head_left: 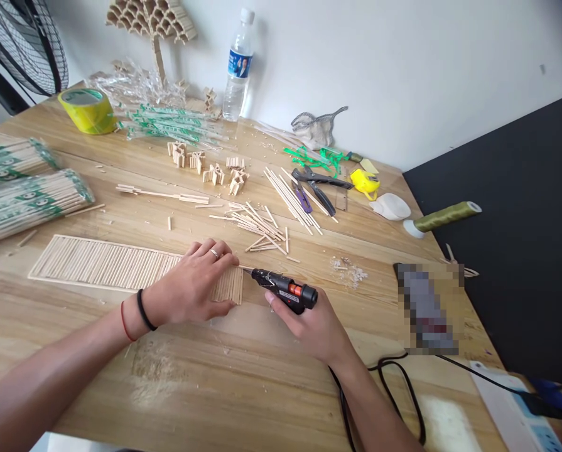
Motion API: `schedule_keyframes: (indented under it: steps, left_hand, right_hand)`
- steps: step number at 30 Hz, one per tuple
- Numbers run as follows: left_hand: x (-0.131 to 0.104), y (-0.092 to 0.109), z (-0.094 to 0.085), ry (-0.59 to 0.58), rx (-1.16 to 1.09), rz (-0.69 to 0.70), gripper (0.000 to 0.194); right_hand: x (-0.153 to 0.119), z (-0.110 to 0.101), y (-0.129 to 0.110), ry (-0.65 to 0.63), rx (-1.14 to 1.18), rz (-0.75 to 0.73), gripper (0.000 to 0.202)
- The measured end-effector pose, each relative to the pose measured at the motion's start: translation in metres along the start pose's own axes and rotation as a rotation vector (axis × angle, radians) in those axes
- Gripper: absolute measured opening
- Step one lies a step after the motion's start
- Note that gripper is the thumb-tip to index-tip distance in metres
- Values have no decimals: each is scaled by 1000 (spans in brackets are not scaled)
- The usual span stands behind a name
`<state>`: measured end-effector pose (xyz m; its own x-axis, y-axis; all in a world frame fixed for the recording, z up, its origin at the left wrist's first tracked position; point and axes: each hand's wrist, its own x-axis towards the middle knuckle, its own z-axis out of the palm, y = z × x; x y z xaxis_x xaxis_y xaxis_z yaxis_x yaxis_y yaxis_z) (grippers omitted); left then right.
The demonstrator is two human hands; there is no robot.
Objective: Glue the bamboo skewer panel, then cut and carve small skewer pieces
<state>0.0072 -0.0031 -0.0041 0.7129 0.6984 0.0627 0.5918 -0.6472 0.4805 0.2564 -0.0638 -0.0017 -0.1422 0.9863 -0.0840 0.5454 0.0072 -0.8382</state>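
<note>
Head view, left hand (186,285): partly open, laid across the right part of the stick panel (106,263), fingers toward the far rail, thumb at the near edge; whether it also pinches a stick is unclear.
Right hand (325,326): wrapped around the glue gun (281,290), centre of the frame, nozzle pointing left at the panel's far right corner.
Stick panel: flat on the table (215,389), from left to centre, short sticks side by side between long rails.
Good handling: light, even pressure should stop the rows shifting; a small bead laid right at the joint seems best, with fingertips well back from the nozzle, which is likely hot.
Cord (422,420): looped at lower right, beside the right forearm; slack there would help steady aim.
Cut sticks (257,223): loose pile just beyond the left hand.
Pliers (321,194): upper right of centre, near longer sticks.
</note>
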Motion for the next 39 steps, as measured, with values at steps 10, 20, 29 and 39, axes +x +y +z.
schedule_keyframes:
  steps: [10,20,29,39]
  left_hand:
    - [0,-1,0,2,-2,2,51]
    - [-1,-3,1,6,2,11,51]
    - [0,-2,0,5,-20,6,50]
    - [0,-2,-3,5,-48,-8,48]
  right_hand:
    - [0,-6,3,-85,6,-35,29]
    - [0,-20,8,-165,58,-59,18]
    - [0,-20,7,-188,41,-60,18]
    - [2,-24,5,-207,56,-58,22]
